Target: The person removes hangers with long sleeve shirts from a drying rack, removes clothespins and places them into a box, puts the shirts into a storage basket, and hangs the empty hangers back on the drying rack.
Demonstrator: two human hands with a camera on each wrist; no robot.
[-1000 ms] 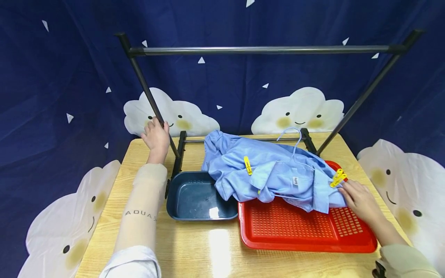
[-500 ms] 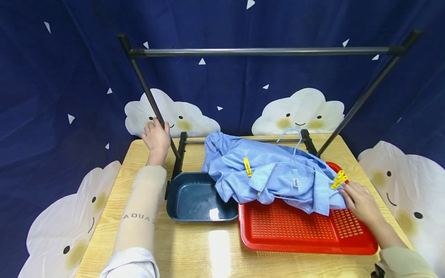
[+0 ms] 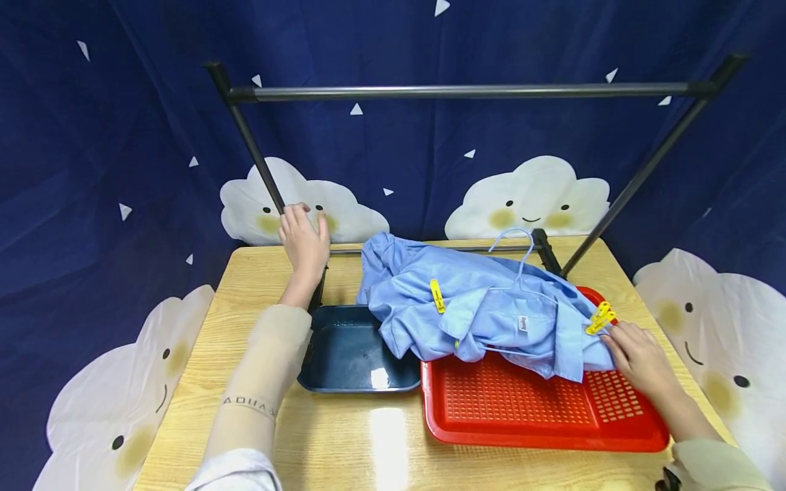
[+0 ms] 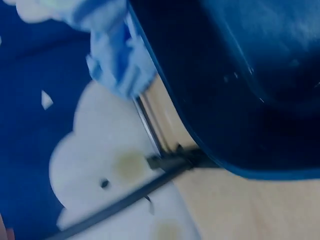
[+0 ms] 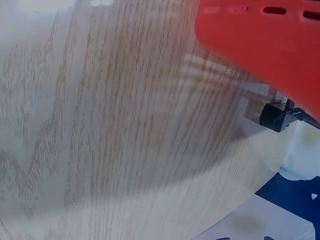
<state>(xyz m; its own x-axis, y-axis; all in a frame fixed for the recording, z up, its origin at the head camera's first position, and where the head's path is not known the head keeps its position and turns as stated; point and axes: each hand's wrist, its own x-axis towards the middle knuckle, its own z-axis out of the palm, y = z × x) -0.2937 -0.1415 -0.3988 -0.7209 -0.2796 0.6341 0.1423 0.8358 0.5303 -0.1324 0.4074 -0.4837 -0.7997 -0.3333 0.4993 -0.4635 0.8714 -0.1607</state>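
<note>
A light-blue shirt [image 3: 430, 273] lies bunched on a blue hanger [image 3: 528, 240], spread over a red basket [image 3: 522, 440] and partly over a dark-blue tub [image 3: 359, 389]. A yellow clothespin [image 3: 437, 296] sits on the cloth, and more yellow clothespins [image 3: 600, 318] are at its right edge. My right hand [image 3: 641, 361] holds that edge at the basket's right side; its fingertips are partly hidden. My left hand [image 3: 305, 239] is in front of the black rack's left post [image 3: 248, 140], fingers loosely extended and holding nothing visible. The right wrist view shows no hand.
The rack's top bar [image 3: 460, 92] spans the space above the shirt, and its right post [image 3: 645, 167] slants up behind the basket. Wooden tabletop [image 3: 331, 443] lies in front. A dark-blue curtain [image 3: 393, 41] with white clouds surrounds the table.
My left hand has let go of the rack's left post and shifted right, its fingers loosening. The right hand, shirt and basket have stayed where they were.
</note>
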